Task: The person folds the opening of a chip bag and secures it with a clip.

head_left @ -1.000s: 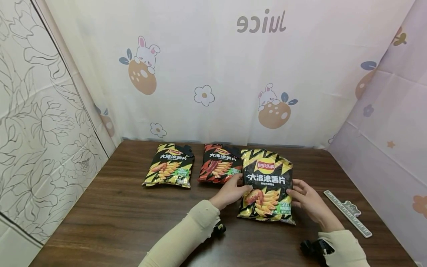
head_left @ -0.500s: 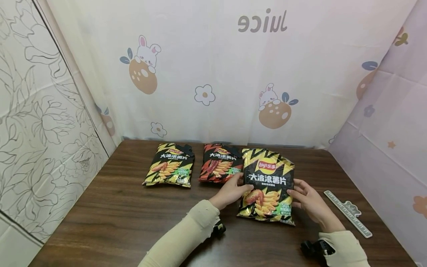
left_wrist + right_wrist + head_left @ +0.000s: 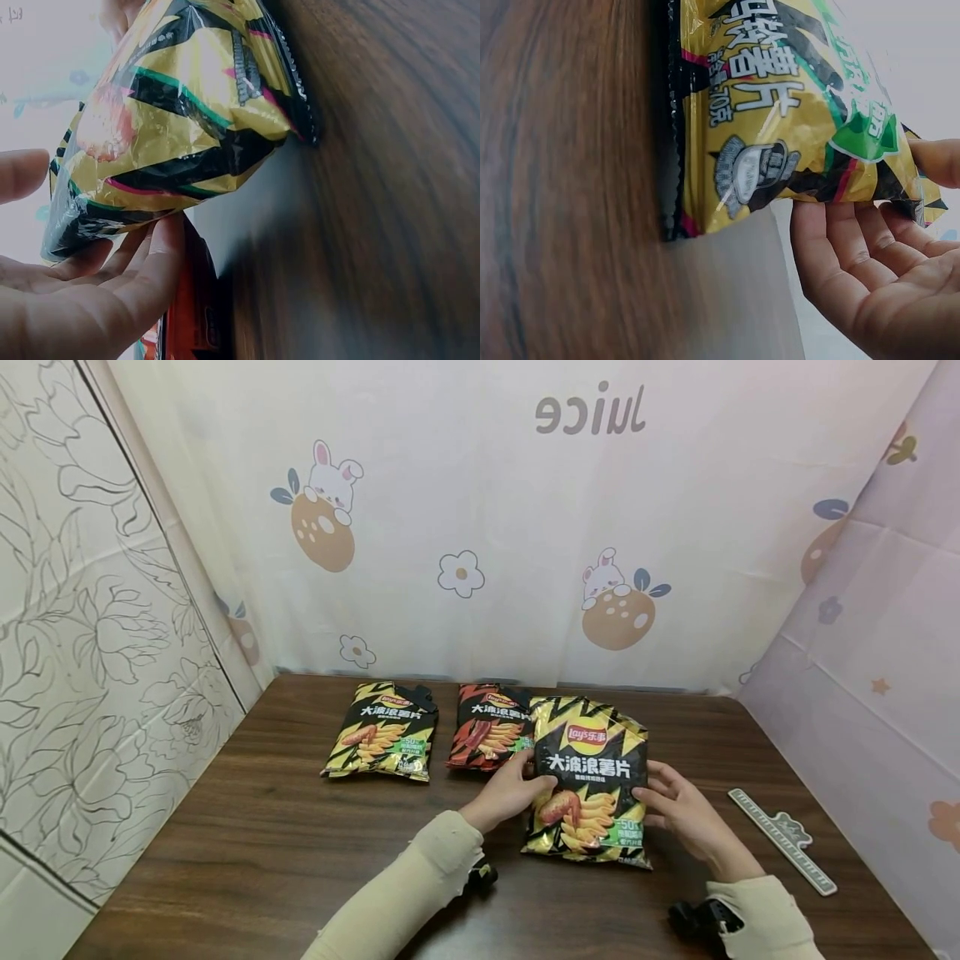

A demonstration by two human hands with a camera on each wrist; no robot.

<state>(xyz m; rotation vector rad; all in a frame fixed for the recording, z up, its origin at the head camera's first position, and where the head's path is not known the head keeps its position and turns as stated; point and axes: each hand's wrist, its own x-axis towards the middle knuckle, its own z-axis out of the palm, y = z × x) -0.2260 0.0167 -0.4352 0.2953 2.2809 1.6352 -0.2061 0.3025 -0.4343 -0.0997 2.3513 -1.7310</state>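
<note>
Both hands hold a yellow and black bag of Lay's potato chips (image 3: 588,777), its printed front facing me. My left hand (image 3: 508,787) grips the left side, thumb on the front and fingers behind. At the right side, my right hand (image 3: 686,814) grips it the same way. In the left wrist view the left hand's fingers (image 3: 161,247) press the bag's underside. The right wrist view shows the bag's lower corner (image 3: 742,150) tipped near the tabletop; whether it touches is unclear. One top corner of this bag looks cut or folded away.
On the brown wooden table (image 3: 300,852), a red chip bag (image 3: 491,727) lies just behind the held one, partly covered by it. Another yellow and black chip bag (image 3: 382,731) lies farther left. A pale green ruler (image 3: 782,841) lies at the right. A printed curtain (image 3: 480,485) hangs behind.
Both hands have shifted slightly to the left with the chip bag, which covers more of the red bag's right edge. The other bags and the ruler stay put.
</note>
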